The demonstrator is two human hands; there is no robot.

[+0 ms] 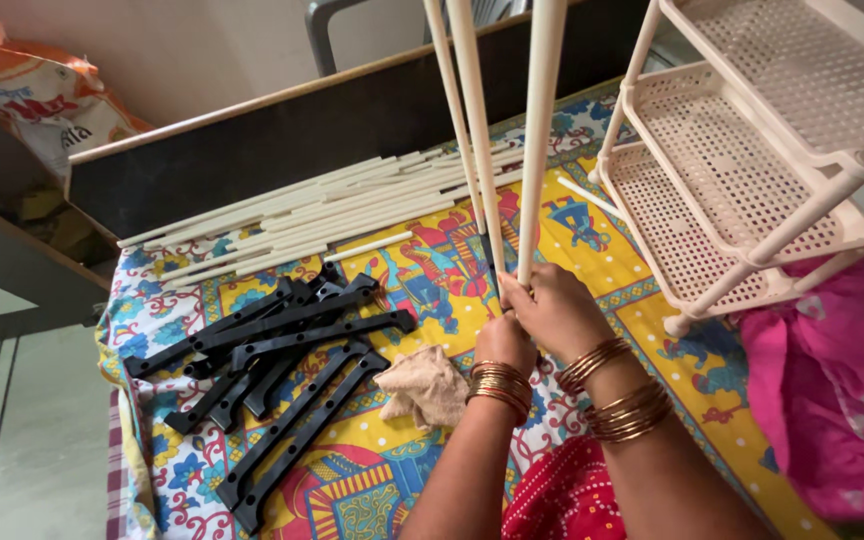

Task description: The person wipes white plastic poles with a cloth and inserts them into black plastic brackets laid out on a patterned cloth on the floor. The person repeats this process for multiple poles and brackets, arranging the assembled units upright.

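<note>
Both my hands grip the lower ends of three long cream plastic rods (474, 130) that stand upright and rise out of the top of the view. My left hand (505, 338) holds them low, and my right hand (555, 305) wraps around them from the right. Gold bangles ring both wrists. Many more cream rods (322, 212) lie in a pile on the patterned yellow bedsheet (642, 300) behind. To the left lies a heap of several black plastic brackets (282, 360). A beige cloth (427, 385) sits just left of my left wrist.
A cream plastic rack (742, 150) with perforated shelves lies tilted at the right. Pink fabric (842, 390) is bunched at the lower right. A dark headboard (332, 125) borders the bed's far side. An orange and white sack (37, 95) sits at the top left. Tiled floor (22, 440) lies left.
</note>
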